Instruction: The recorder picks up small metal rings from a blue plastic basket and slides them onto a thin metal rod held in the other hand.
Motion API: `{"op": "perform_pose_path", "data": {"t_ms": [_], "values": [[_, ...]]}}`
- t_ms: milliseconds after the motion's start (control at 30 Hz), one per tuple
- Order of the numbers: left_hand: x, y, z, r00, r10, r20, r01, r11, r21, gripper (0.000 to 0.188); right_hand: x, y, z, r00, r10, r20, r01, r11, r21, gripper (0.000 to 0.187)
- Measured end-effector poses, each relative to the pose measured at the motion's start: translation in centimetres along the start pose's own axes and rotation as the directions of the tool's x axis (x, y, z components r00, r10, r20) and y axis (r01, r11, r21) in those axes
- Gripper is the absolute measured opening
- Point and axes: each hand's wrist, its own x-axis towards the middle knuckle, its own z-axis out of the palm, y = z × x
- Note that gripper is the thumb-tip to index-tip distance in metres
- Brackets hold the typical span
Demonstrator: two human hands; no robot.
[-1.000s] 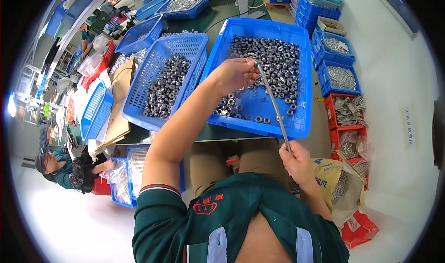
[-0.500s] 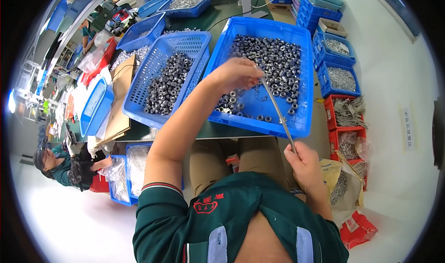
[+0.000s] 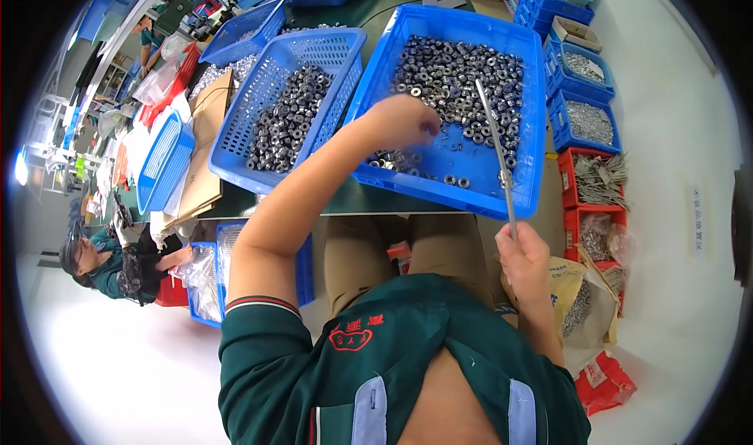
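Observation:
My right hand (image 3: 523,260) is closed round the lower end of a slim metal rod (image 3: 492,131), which stands tilted with its tip over the far part of a blue bin (image 3: 439,192). A small collar sits on the rod above my fingers. My left hand (image 3: 404,123) hovers over the bin's left side, smeared by motion, its fingers seeming curled; whether anything is in them does not show. Many small dark ring-shaped metal parts (image 3: 451,68) fill the bin's far half. Several shinier rings (image 3: 392,161) lie near its left front corner, partly under my hand.
A blue perforated basket (image 3: 227,158) of similar rings (image 3: 290,119) stands left of the bin on the green table (image 3: 361,202). Stacked blue and red bins (image 3: 576,198) of metal parts line the right side. A co-worker (image 3: 102,264) sits at the far left beside bagged parts.
My left hand has come off the rod's upper end and moved slightly left and down over the bin. The rod has swung more upright in my right hand, which rose a little.

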Motion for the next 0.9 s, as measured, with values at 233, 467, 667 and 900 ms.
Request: {"op": "perform_pose_path", "data": {"t_ms": [233,467,667,900], "values": [[0.2,0.5,2.6,0.969,-0.003,0.247,-0.086,0.933,0.349,0.024,0.4,0.9,0.0,1.0,0.009,0.003,-0.01,0.999,0.052,0.011],[1.0,0.2,3.8,0.975,-0.077,0.208,-0.02,0.904,0.428,0.021,0.5,0.9,0.0,1.0,0.024,0.01,-0.025,0.999,0.045,0.011],[1.4,-1.4,0.2,0.994,-0.087,0.071,0.106,0.527,-0.843,0.019,0.3,0.5,-0.2,0.999,0.027,0.041,-0.027,1.0,-0.004,0.012],[1.6,-2.0,-0.7,0.999,-0.03,0.04,0.037,-0.073,-0.997,0.024,0.6,1.3,-0.5,0.989,0.004,0.148,-0.001,1.0,-0.019,0.011]]}}
